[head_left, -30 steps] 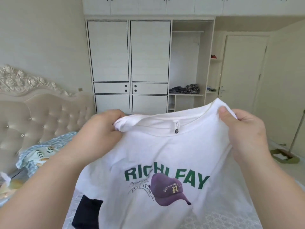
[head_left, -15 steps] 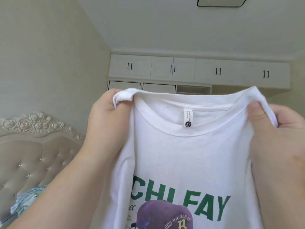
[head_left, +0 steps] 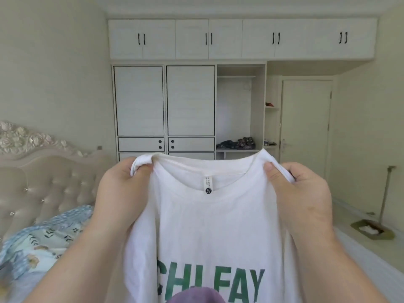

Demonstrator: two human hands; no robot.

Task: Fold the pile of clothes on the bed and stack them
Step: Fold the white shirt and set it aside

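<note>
White printed T-shirt point(head_left: 209, 226), unfolded, held up mid-air at near centre, left hand point(head_left: 122, 193) and right hand point(head_left: 299, 193) each pinching a shoulder; folding not begun, no stack visible.

left hand point(head_left: 122, 191) | right hand point(head_left: 303, 193) | hands pinch white t-shirt point(head_left: 209, 226) shoulders, raised

Behind the grip: pale wardrobe point(head_left: 164, 101) with two black-edged doors, drawers below, open bay point(head_left: 238, 110) holding dark clothing on a shelf. Overhead cabinets point(head_left: 240, 39) with black handles span the wall. Right of the grip: closed door point(head_left: 306, 127), mop point(head_left: 376, 228) on light floor. Left: tufted headboard point(head_left: 43, 178), carved crest, patterned blue bedding point(head_left: 43, 239). Cream walls, even daylight.
</note>
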